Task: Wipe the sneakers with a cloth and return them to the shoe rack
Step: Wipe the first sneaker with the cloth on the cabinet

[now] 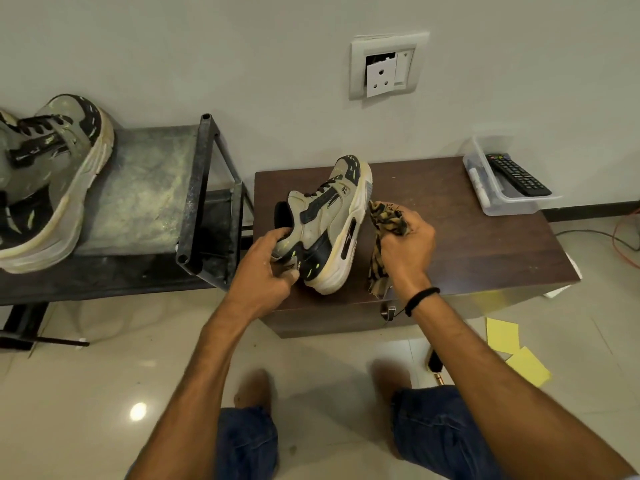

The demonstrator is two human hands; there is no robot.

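One sneaker point(52, 181) rests on the shoe rack point(145, 188) at left. The left hand point(266, 268) grips the heel of the other sneaker point(329, 220), tilted on the brown cabinet point(467, 244); just right, the right hand point(408, 244) clutches the striped cloth point(384, 220).

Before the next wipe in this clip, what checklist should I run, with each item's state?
1. Left hand grips the sneaker at its heel: ok.
2. Right hand holds the cloth bunched: ok.
3. Cloth touching the sneaker's sole: cannot tell.
4. Sneaker tipped over the brown cabinet, sole facing the cloth: ok.
5. Sole edge clean: not ok, yellowed grime shows.
6. Room on the shoe rack beside the other sneaker: ok.
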